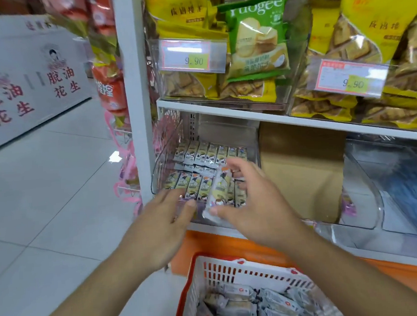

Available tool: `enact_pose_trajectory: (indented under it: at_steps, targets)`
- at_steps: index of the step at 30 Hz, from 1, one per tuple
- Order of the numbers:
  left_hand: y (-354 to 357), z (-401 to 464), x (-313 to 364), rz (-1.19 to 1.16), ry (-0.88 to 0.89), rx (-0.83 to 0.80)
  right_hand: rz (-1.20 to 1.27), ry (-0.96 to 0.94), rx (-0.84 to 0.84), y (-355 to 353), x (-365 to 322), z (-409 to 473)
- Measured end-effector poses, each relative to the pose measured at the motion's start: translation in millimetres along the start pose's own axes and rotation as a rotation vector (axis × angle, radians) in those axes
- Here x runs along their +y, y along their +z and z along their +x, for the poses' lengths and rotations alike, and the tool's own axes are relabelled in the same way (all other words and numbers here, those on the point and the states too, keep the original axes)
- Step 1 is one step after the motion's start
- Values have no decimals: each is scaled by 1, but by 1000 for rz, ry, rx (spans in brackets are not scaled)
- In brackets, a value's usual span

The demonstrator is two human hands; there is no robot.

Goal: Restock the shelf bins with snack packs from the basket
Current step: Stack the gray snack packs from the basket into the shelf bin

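Observation:
A clear shelf bin [157,171] on the lower shelf holds rows of small snack packs [203,155]. My right hand [252,204] pinches one long snack pack [218,189] between thumb and fingers, held over the bin's front row. My left hand [165,220] reaches in from the left, its straight fingers touching the front packs at the bin's edge. Below, a white and red basket [235,269] holds several more wrapped snack packs [250,305].
A brown cardboard box [301,166] stands right of the bin. Another clear bin [368,196] lies further right. The shelf above carries yellow and green snack bags [256,38] with price tags. A white shelf post [136,93] rises at left, tiled floor beyond.

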State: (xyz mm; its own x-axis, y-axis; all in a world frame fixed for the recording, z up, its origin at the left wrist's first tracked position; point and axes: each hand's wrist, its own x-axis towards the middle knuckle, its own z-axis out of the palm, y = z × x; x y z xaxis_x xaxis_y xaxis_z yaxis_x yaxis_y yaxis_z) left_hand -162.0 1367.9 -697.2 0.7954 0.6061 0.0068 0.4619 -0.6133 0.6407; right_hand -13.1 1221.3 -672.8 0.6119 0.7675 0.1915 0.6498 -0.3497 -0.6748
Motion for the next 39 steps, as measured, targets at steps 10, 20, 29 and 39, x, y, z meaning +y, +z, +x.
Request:
enact_pose_trajectory:
  at_steps: [10, 20, 29, 39]
  targets:
    - [-16, 10, -51, 84, -83, -217, -121, 61, -191, 96, 6, 136]
    - [-19, 13, -47, -68, -82, -206, -118, 57, -210, 122, 8, 147]
    - [-11, 11, -31, -95, -11, -28, -25, 33, -181, 87, 2, 112]
    - [75, -12, -33, -44, -78, -29, 63, 88, -280, 36, 44, -49]
